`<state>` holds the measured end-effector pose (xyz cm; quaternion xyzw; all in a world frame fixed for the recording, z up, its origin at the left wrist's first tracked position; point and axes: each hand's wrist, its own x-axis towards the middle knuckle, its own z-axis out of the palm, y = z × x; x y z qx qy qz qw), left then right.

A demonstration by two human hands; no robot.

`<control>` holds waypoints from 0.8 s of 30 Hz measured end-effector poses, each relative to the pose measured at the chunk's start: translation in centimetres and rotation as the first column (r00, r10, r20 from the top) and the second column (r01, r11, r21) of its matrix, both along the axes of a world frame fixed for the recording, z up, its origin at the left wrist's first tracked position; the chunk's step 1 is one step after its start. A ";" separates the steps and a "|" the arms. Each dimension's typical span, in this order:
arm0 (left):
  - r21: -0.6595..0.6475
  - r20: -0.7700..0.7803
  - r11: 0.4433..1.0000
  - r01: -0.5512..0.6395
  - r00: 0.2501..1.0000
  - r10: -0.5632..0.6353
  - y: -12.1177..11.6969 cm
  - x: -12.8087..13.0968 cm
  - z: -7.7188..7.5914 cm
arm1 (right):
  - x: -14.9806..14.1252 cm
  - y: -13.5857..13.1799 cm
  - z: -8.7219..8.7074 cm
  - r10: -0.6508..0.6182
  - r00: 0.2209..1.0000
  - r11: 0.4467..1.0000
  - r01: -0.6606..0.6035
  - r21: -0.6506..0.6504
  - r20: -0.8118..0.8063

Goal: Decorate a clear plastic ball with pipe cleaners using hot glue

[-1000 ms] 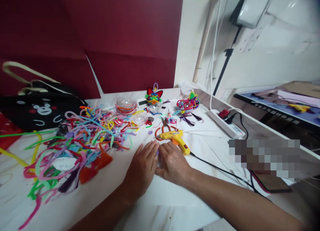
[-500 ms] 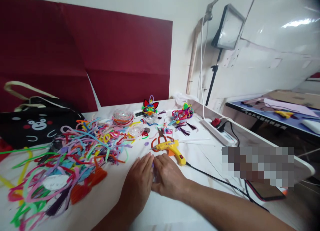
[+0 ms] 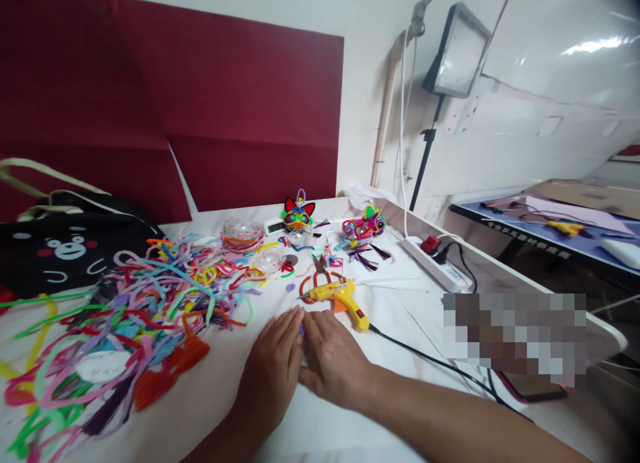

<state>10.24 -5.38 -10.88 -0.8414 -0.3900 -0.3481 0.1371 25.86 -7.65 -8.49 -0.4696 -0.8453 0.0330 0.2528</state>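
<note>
My left hand (image 3: 273,366) and my right hand (image 3: 334,356) are cupped together above the white table, fingertips meeting. Pressed between the palms is a clear plastic piece (image 3: 304,351) with a spot of purple at its top. Most of it is hidden by my fingers, so its full shape cannot be made out. Just beyond my right hand lies a yellow hot glue gun (image 3: 336,292), its nozzle pointing left. Orange-handled scissors (image 3: 320,276) rest partly under it. A small purple disc (image 3: 291,287) is on the table ahead of my fingertips.
A heap of colourful pipe cleaners (image 3: 165,296) spreads to the left, before a black bag (image 3: 70,249). Clear plastic bowls (image 3: 270,259), a cat-faced ornament (image 3: 298,216) and a tasselled ornament (image 3: 364,229) stand behind. At right are a power strip (image 3: 440,266) and the gun's black cord (image 3: 425,351).
The whole view has shifted slightly, with the table things a little further left. My hands keep the same cupped hold on the clear plastic piece.
</note>
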 end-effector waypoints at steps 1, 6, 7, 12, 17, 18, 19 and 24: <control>-0.003 0.018 1.000 0.003 1.000 -0.003 0.0 0.0 0.0 | 0.1 -0.1 0.1 0.003 1.000 1.000 -0.003 0.001 -0.010; -0.078 0.089 0.997 0.013 0.996 -0.006 -0.4 0.1 0.2 | 0.4 -0.6 0.4 0.068 0.997 0.997 -0.066 0.036 -0.034; -0.103 0.098 0.995 0.014 0.995 -0.003 -0.5 0.1 0.3 | 0.5 -0.7 0.3 0.082 0.996 0.996 -0.081 0.049 -0.034; -0.114 0.137 0.993 0.015 0.991 0.001 -0.5 0.1 0.4 | 0.6 -0.6 -0.2 0.107 0.994 0.987 -0.107 0.118 0.002; -0.105 0.094 0.994 0.010 0.996 0.000 -0.3 -0.1 0.0 | 0.5 -0.5 -0.5 0.083 0.996 0.985 -0.084 0.151 0.017; -0.116 0.086 0.993 0.008 0.996 0.002 -0.3 -0.1 0.0 | 0.5 -0.5 -0.5 0.082 0.996 0.984 -0.083 0.155 0.018; -0.133 0.082 0.991 0.009 0.997 0.002 -0.4 -0.2 -0.1 | 0.4 -0.5 -0.5 0.082 0.996 0.983 -0.084 0.161 0.020; -0.212 0.120 0.976 0.042 0.993 -0.016 -0.6 -0.5 -0.4 | 0.4 -0.5 -0.6 0.069 0.997 0.973 -0.078 0.216 0.047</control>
